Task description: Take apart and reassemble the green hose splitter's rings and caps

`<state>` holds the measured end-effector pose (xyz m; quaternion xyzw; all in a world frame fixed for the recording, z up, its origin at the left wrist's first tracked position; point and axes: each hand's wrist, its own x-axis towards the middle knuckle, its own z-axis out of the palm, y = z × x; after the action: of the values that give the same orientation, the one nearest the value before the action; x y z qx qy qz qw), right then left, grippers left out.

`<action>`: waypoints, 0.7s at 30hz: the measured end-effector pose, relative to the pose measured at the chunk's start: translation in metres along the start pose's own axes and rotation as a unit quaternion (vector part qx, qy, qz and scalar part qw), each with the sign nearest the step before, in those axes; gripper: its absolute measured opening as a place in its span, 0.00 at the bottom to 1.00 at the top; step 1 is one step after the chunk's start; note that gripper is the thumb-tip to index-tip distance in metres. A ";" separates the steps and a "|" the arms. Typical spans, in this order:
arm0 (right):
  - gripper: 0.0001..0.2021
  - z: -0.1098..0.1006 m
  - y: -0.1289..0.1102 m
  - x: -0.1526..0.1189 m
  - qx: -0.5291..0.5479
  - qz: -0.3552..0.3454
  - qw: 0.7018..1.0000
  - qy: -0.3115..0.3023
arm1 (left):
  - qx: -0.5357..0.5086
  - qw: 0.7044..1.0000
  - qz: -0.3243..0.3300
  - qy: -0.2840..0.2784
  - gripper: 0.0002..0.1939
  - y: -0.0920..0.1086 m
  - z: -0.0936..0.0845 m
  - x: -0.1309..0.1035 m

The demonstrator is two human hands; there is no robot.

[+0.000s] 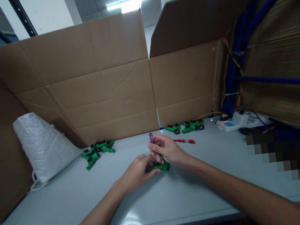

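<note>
My left hand (138,170) is closed around a green toy piece (164,166) with a tube-like end, held low over the table near the middle. My right hand (169,150) pinches a screwdriver with a purple see-through handle (151,138). The tool stands roughly upright above the green piece. Fingers cover its lower part, so whether its tip touches the piece cannot be seen. Just behind the right hand lies a red pen-like stick (188,141).
Several green toy pieces (97,150) lie in a pile at the left. More green pieces with black wheels (192,125) rest at the back right. A white padded bag (43,147) leans at the far left. A power strip (232,122) with cables sits right. Cardboard walls (103,85) enclose the table (76,205).
</note>
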<state>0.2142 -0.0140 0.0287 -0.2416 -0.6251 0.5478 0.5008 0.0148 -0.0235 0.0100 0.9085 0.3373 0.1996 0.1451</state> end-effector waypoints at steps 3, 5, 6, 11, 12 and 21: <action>0.24 0.000 0.000 0.000 0.013 0.010 1.000 0.005 | -0.016 1.000 -0.009 0.001 0.11 0.002 0.001 0.000; 0.26 -0.001 0.001 0.001 0.026 0.009 1.000 0.007 | -0.031 0.999 -0.017 0.000 0.11 0.005 0.000 0.000; 0.26 -0.002 0.002 0.001 0.029 0.006 1.000 0.008 | -0.040 0.999 -0.023 -0.001 0.12 0.006 0.000 0.000; 0.22 -0.004 0.001 0.003 0.019 -0.019 1.000 0.009 | -0.070 0.996 -0.048 -0.007 0.13 0.012 -0.006 0.002; 0.22 -0.004 0.001 0.002 0.021 -0.021 1.000 0.007 | -0.075 0.996 -0.051 -0.011 0.14 0.012 -0.007 0.002; 0.22 -0.003 0.002 0.001 0.027 -0.014 1.000 -0.001 | -0.200 0.970 -0.118 -0.074 0.19 0.006 0.000 0.000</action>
<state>0.2158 -0.0111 0.0271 -0.2188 -0.6136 0.5577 0.5144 0.0181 -0.0276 0.0118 0.8269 0.3842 0.1765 0.3707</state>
